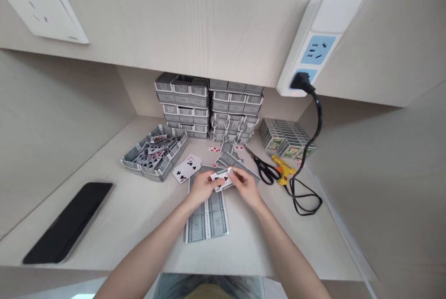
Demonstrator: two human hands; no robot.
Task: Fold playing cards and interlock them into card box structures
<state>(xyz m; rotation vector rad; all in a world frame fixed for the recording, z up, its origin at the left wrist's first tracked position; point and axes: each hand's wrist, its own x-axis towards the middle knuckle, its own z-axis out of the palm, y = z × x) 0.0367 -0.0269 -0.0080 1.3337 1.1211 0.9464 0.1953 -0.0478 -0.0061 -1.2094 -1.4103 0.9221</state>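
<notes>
- Fingers of the left hand are nearly closed, pinching the left end of a playing card with the thumb laid over its face.
- Fingers of the right hand are likewise drawn together, gripping the same card's right end, thumb on top.
- That card, the centre of the clock for all that follows, is raised over the desk and shows black clubs; whether it is a single layer, I cannot tell.
- At seven o'clock, partly beneath the left hand, a patterned card panel lies flat.
- Just beside the left hand, towards half past nine, loose club cards lie face up, overlapping.
- Beyond them in the same direction, a card tray holds a jumble of loose cards.
- Between eight and nine, well apart, rests a black phone.
- At eleven and about half past twelve, a left stack and a right stack of patterned boxes stand next to each other.
- At two o'clock sit the card packs.
- Near three lie black-handled scissors and, just past them, a yellow glue gun.
- Between one and two, high up, a power strip carries a black plug.
</notes>
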